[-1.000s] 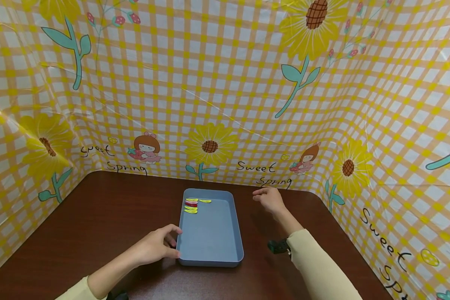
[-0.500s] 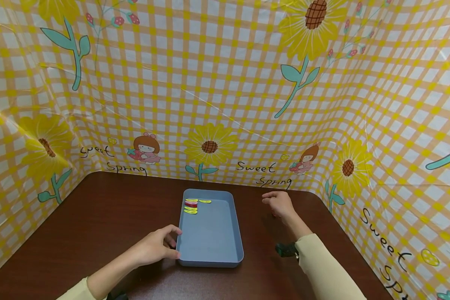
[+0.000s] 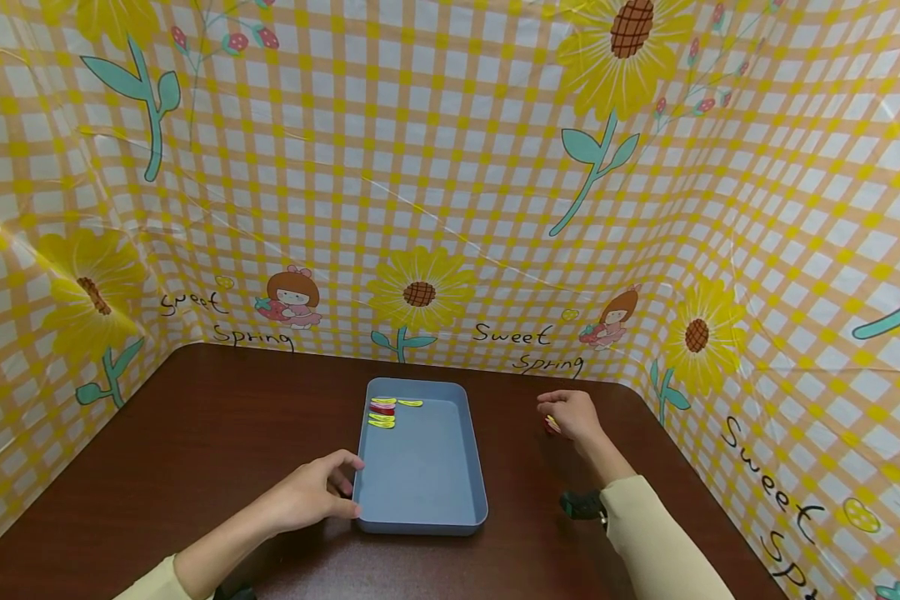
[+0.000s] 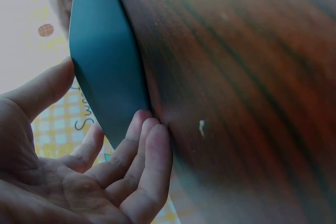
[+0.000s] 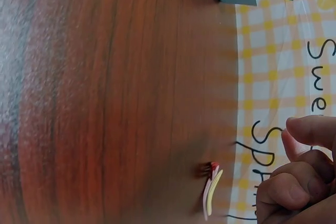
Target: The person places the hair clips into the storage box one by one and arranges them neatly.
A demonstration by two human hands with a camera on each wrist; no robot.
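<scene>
Hair clips [image 5: 211, 195] in red, pink and yellow lie bunched on a dark wood-grain table [image 3: 195, 450], between two and three o'clock from the centre of a blue-grey rectangular tray [image 3: 423, 475]. They are slim and gently curved; the right wrist view shows a yellow one alongside a pink one, with red at one end. The right hand [image 3: 573, 414] is near and partly covers them in the head view, its fingers loosely bent; I cannot tell whether thumb and forefinger touch. Inside the tray, between ten and eleven o'clock, a column of clips [image 3: 382, 411] runs, far to near, yellow, pink, red, yellow, yellow; a lone yellow clip [image 3: 410, 403] lies near eleven-thirty. The left hand [image 3: 311, 493], thumb and fingers apart, touches the tray's outer wall between eight and nine o'clock.
</scene>
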